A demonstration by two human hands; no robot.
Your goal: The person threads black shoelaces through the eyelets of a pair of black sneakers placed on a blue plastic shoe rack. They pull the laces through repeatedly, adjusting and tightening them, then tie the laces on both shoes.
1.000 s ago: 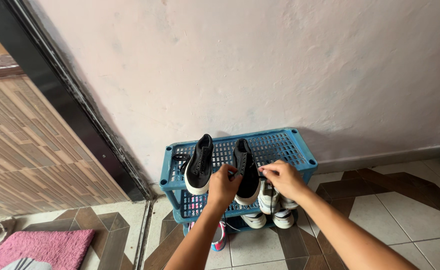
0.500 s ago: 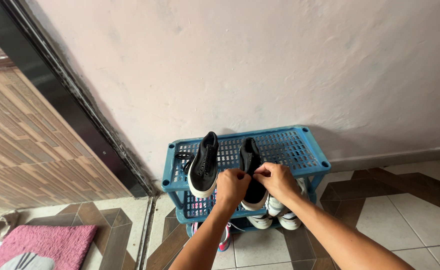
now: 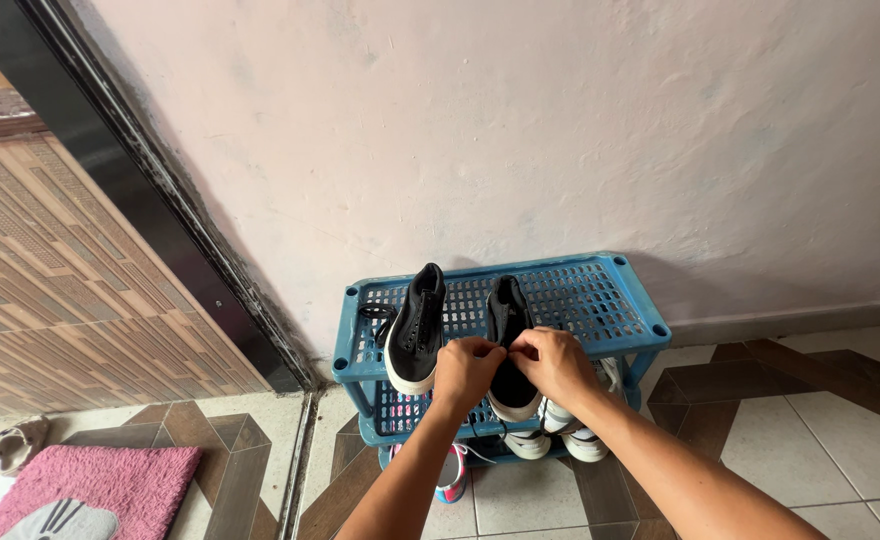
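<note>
Head view showed the left hand and right hand pinching the laces of the right-hand black canvas sneaker atop the blue perforated plastic shoe rack; a hard tug could probably drag it off the front edge.

Black sneaker (white-soled) atop blue rack

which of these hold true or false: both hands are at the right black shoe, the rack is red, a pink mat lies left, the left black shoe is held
1. Both the left hand and right hand are at the right black canvas shoe with white sole. True.
2. The perforated plastic shoe rack is red. False: it is blue.
3. A pink fluffy mat lies on the tiled floor at the left. True.
4. The left black canvas shoe is held. False: no hand touches it; it rests on the rack's top shelf.
</note>
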